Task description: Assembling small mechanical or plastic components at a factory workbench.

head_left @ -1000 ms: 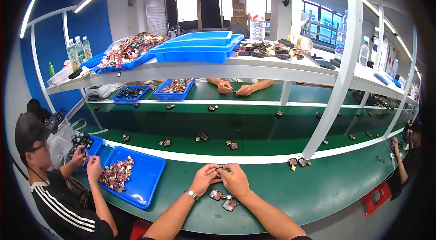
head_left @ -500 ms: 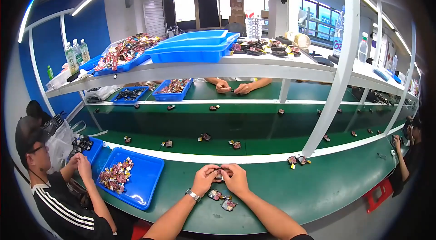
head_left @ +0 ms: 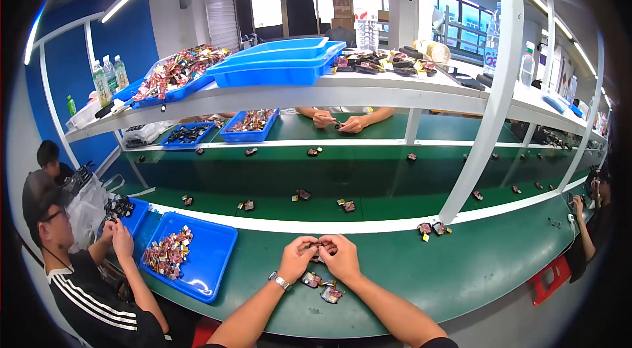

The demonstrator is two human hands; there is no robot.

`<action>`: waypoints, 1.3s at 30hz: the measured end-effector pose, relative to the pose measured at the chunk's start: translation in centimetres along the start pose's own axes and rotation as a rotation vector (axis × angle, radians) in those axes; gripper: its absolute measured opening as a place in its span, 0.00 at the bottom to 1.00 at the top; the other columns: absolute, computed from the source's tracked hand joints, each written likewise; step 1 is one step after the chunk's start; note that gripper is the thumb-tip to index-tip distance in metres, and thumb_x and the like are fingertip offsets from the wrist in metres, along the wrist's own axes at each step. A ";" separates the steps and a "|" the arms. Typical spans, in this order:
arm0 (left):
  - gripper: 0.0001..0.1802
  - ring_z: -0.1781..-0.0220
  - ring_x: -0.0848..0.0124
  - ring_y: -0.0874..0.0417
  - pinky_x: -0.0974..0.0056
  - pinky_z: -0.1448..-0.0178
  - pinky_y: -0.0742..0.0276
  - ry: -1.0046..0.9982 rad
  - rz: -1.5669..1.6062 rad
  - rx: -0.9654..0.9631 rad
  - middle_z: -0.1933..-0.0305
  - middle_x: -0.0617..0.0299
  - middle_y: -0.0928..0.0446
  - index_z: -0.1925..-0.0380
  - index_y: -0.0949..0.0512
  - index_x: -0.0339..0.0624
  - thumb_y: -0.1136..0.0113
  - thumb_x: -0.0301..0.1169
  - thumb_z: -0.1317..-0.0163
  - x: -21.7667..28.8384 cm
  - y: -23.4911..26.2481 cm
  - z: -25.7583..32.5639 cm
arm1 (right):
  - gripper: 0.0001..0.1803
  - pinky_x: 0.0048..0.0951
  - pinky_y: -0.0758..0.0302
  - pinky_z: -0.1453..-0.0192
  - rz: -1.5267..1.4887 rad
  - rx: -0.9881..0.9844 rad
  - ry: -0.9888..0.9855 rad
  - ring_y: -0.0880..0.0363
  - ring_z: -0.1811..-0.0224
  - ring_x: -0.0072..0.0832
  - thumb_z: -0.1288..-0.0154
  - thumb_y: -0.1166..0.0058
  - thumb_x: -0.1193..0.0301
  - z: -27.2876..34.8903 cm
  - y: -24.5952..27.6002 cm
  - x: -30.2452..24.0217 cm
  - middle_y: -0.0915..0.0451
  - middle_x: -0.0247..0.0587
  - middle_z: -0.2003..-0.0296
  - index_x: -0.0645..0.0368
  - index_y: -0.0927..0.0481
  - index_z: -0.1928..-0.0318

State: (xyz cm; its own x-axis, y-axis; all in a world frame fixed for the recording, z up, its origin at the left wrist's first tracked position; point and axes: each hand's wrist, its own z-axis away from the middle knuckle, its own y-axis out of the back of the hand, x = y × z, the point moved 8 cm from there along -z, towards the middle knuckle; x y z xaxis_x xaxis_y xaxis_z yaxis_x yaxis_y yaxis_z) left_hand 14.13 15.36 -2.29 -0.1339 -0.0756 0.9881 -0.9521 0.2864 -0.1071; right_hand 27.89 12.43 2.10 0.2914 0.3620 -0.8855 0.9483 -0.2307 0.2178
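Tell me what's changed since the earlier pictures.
The small parts on the green belt have shifted right, and the co-worker's hands on the left have come together. The left hand and right hand still hold a small piece; the two loose parts and blue tray stayed put.

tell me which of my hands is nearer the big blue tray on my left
Left. Your left hand is right of the tray; your right hand is farther right, beyond the left one.
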 end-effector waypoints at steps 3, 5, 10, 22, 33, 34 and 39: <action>0.12 0.55 0.74 0.18 0.69 0.55 0.19 0.012 -0.006 -0.011 0.53 0.56 0.20 0.51 0.27 0.34 0.45 0.21 0.34 -0.3 0.1 -0.1 | 0.11 0.22 0.19 0.62 0.022 -0.012 0.007 0.17 0.67 0.23 0.44 0.39 0.80 0.0 -0.1 0.0 0.18 0.42 0.64 0.67 0.19 0.59; 0.13 0.54 0.74 0.18 0.69 0.55 0.19 0.012 -0.013 -0.019 0.52 0.56 0.20 0.50 0.27 0.34 0.45 0.21 0.34 -0.4 0.4 0.0 | 0.10 0.22 0.20 0.62 0.000 -0.025 0.016 0.17 0.67 0.23 0.44 0.40 0.80 0.0 -0.3 -0.2 0.18 0.41 0.65 0.67 0.19 0.59; 0.19 0.50 0.65 0.18 0.64 0.51 0.17 0.052 0.206 -0.009 0.44 0.48 0.24 0.44 0.33 0.32 0.48 0.21 0.34 0.6 0.2 0.3 | 0.08 0.24 0.19 0.59 0.073 0.120 -0.094 0.15 0.66 0.24 0.42 0.44 0.81 -3.5 3.4 3.9 0.15 0.42 0.68 0.66 0.19 0.60; 0.16 0.52 0.64 0.17 0.63 0.51 0.16 0.070 0.150 -0.078 0.47 0.47 0.23 0.47 0.31 0.30 0.50 0.21 0.34 -0.5 0.4 -0.5 | 0.15 0.41 0.24 0.52 0.996 0.492 0.158 0.22 0.59 0.44 0.48 0.35 0.68 -10.2 13.3 6.4 0.19 0.47 0.64 0.61 0.19 0.60; 0.15 0.57 0.64 0.16 0.62 0.56 0.16 0.115 0.167 -0.065 0.48 0.46 0.22 0.46 0.32 0.31 0.52 0.27 0.29 -0.5 0.1 -0.5 | 0.23 0.39 0.24 0.55 0.601 0.231 0.017 0.20 0.64 0.40 0.55 0.31 0.70 -10.3 8.1 9.1 0.20 0.46 0.69 0.66 0.23 0.57; 0.16 0.58 0.64 0.17 0.62 0.56 0.16 0.139 0.169 -0.035 0.48 0.46 0.22 0.46 0.32 0.31 0.54 0.31 0.28 -0.4 0.8 -0.1 | 0.25 0.35 0.23 0.58 0.455 0.173 0.013 0.19 0.66 0.35 0.56 0.31 0.70 -9.5 7.3 7.5 0.20 0.44 0.70 0.67 0.23 0.56; 0.24 0.59 0.64 0.18 0.63 0.58 0.19 0.261 0.319 -0.187 0.51 0.50 0.22 0.41 0.33 0.33 0.59 0.42 0.25 -1.1 0.5 0.3 | 0.31 0.31 0.23 0.49 0.211 -0.343 0.157 0.19 0.55 0.31 0.49 0.31 0.71 -3.4 3.1 -0.3 0.19 0.42 0.57 0.60 0.27 0.43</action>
State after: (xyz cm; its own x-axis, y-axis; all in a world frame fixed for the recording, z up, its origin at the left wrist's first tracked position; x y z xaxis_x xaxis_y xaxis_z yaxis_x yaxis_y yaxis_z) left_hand 13.73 15.26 -3.47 -0.3163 0.2810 0.9061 -0.8053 0.4253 -0.4130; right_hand 31.14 14.69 4.48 0.4742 0.4780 -0.7393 0.8447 -0.0102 0.5352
